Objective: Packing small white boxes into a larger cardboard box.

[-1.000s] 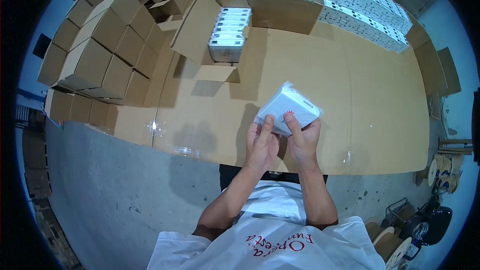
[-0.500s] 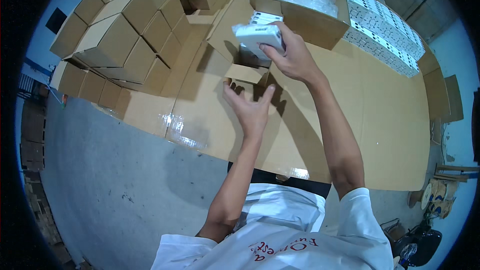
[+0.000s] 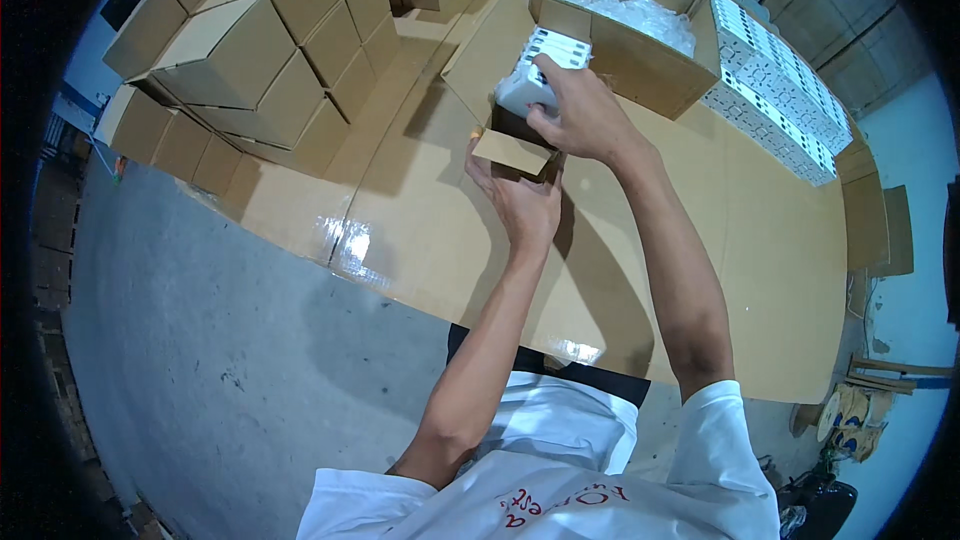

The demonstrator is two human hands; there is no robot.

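Now my right hand (image 3: 585, 120) had carried the white box (image 3: 525, 90) forward over the open carton (image 3: 520, 135), grip closed around it. My left hand (image 3: 520, 205), open, had moved up to steady the carton's flap (image 3: 510, 152).

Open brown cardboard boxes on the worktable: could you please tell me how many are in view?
2: a large open brown cardboard box holding clear plastic bags, at the back, and a smaller one under the hands; others may be hidden.

On the surface (image 3: 420, 240), a stack of closed cartons (image 3: 250, 70) stands at the far left and an open carton (image 3: 640, 50) of bagged goods at the far middle. Rows of small boxes (image 3: 770, 90) lie to its right. Just before the open carton, the right hand (image 3: 585, 120) holds a small box (image 3: 535, 75) above a flap (image 3: 512, 152), with the left hand (image 3: 520, 205) just below.
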